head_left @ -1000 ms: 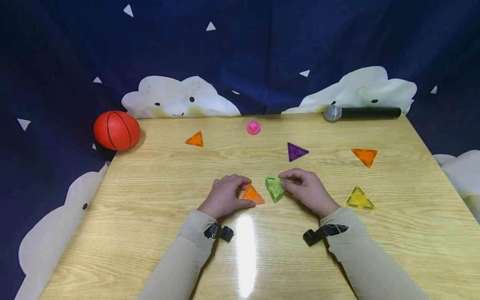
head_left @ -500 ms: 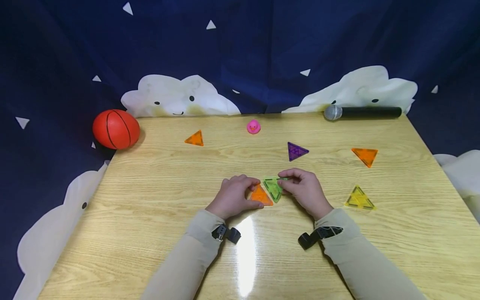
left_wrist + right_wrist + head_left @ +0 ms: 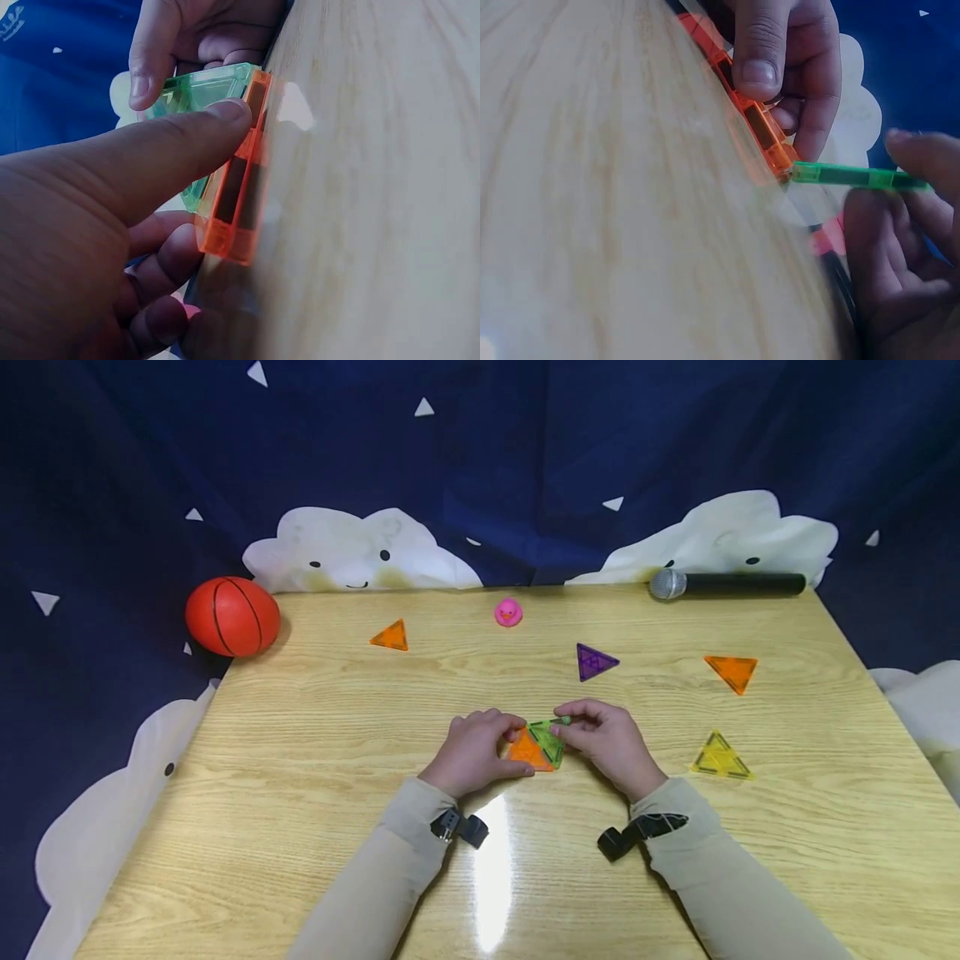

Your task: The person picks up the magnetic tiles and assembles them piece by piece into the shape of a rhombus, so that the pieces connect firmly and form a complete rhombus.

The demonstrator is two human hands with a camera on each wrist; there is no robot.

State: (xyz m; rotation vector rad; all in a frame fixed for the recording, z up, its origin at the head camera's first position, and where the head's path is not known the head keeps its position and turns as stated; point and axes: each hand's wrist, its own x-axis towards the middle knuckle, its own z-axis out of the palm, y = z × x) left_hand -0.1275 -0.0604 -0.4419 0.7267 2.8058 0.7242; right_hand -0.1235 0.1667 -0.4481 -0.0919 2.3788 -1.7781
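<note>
At the middle of the table my left hand holds a translucent orange triangular magnetic tile between thumb and fingers. That tile lies low at the wooden surface. My right hand pinches a green triangular magnetic tile by its right side, thumb against fingers. The two tiles meet edge to edge in the head view. In the right wrist view the green tile shows edge-on, tilted up from the table, its near corner at the end of the orange tile. Fingers cover parts of both tiles.
Beyond the hands lie a purple triangle, a pink toy duck and an orange triangle. To the right are another orange triangle and a yellow one. A microphone and red ball sit at the back corners.
My left hand has slid the orange tile rightward until it meets the green tile. The right hand has shifted slightly left, then stayed nearly in place, and the green tile has tilted.
</note>
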